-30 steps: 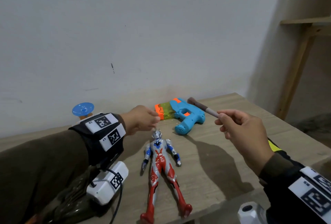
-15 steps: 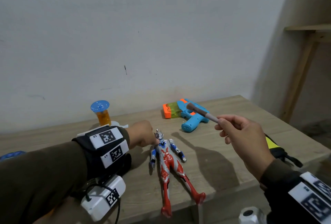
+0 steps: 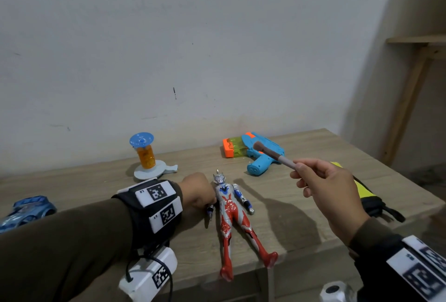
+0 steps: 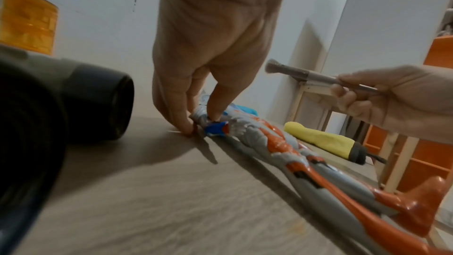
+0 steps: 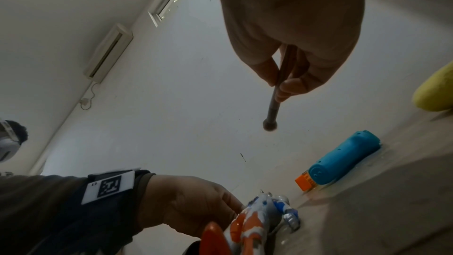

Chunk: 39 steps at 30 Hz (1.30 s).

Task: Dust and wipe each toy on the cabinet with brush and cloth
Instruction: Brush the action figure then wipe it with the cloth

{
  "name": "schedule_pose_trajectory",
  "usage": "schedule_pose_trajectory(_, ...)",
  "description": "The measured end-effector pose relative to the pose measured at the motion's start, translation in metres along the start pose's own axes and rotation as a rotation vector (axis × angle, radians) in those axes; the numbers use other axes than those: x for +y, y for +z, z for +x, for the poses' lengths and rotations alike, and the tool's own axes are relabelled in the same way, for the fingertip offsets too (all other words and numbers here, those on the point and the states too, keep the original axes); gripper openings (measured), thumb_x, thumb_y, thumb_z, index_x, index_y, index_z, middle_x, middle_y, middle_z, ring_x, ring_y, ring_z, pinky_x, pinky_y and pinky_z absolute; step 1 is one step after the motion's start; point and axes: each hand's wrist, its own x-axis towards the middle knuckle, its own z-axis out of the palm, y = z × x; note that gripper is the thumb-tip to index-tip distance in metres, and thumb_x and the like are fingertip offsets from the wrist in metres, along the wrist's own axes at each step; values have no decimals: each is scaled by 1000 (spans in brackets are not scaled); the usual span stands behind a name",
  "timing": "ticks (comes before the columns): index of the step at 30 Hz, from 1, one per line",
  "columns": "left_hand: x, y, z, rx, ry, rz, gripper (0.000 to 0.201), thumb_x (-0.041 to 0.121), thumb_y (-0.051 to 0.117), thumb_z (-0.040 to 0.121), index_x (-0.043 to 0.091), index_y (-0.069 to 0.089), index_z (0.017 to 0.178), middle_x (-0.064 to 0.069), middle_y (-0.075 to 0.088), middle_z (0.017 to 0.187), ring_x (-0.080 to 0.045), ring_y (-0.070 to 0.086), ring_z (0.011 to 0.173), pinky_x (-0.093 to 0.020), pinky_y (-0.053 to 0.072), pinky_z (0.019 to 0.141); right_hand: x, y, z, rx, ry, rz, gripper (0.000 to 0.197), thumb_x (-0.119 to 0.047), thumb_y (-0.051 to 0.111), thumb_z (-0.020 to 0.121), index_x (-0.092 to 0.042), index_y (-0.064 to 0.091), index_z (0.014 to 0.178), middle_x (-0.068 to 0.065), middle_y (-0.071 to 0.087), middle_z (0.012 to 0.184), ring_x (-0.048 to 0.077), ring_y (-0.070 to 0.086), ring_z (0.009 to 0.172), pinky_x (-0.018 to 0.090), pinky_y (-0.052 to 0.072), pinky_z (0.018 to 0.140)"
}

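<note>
A red, silver and blue action figure [image 3: 230, 215] lies on its back on the wooden cabinet top [image 3: 289, 215], feet over the front edge. My left hand [image 3: 198, 192] pinches the figure's arm near the shoulder, fingers [image 4: 215, 104] down on the figure [image 4: 269, 141]. My right hand [image 3: 323, 193] hovers to the right above the top and grips a thin brush [image 3: 275, 157], bristle end pointing up-left toward the wall. The brush [image 5: 275, 94] touches no toy. A yellow cloth [image 3: 362, 188] lies behind my right hand.
A blue and orange toy gun [image 3: 255, 152] lies at the back near the wall. An orange and blue spinner toy [image 3: 144, 157] stands back left. A blue toy car [image 3: 26, 210] sits at the far left. A wooden shelf frame [image 3: 415, 79] stands right of the cabinet.
My left hand dropped from beside the toy gun down to the figure and took hold of its arm, and the figure turned slightly. The right hand kept the brush raised.
</note>
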Motion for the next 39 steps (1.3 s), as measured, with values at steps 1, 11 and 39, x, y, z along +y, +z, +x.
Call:
schedule_pose_trajectory(1,0,0,1,-3,-13,-69,17,14,57,87,6,63,100,2,54,74,-11,53,66,-15,43,54,-1,0,-1,-1,0,1,14,-8,55,89,-16,67,88,6,68,75,13,54,62,25,45,53)
schedule_pose_trajectory(11,-13,1,-17,-93,1,-772,20,0,46,92,2,60,107,-11,62,86,-14,60,65,-22,51,50,-10,1,-11,22,18,18,14,-9,56,89,-16,67,85,6,67,73,14,54,61,23,44,50)
schedule_pose_trajectory(39,-234,11,-206,449,286,-1397,22,3,50,90,19,62,98,1,74,81,-12,72,73,-26,58,58,-77,147,-157,-388,-174,446,27,-32,56,80,-9,65,92,2,60,73,7,49,60,15,40,50)
